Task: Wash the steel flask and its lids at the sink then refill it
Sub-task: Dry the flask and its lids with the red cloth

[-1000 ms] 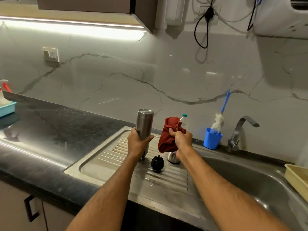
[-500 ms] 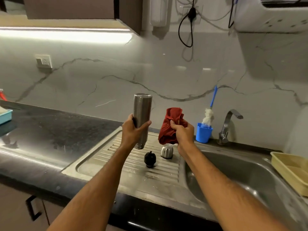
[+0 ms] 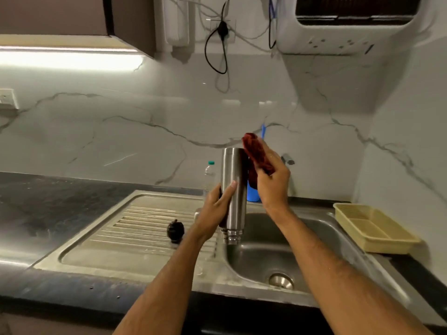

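Over the sink, left hand grips the inverted flask — right-hand fingers clamp a red cloth.

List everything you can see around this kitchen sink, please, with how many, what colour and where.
steel flask: one, silver, held upside down over the sink's edge
cloth: one, dark red, against the flask's upper end
black lid: one, on the ribbed drainboard
sink: one, steel, with a drain at the bottom
drainboard: one, steel, left of the basin
tap: one, steel, mostly hidden behind the right hand
blue cup: one, behind the flask
plastic bottle: one, clear with green cap, by the wall
tray: one, pale yellow, right of the sink
counter: dark, left of the drainboard
left hand: grips the flask
right hand: holds the cloth
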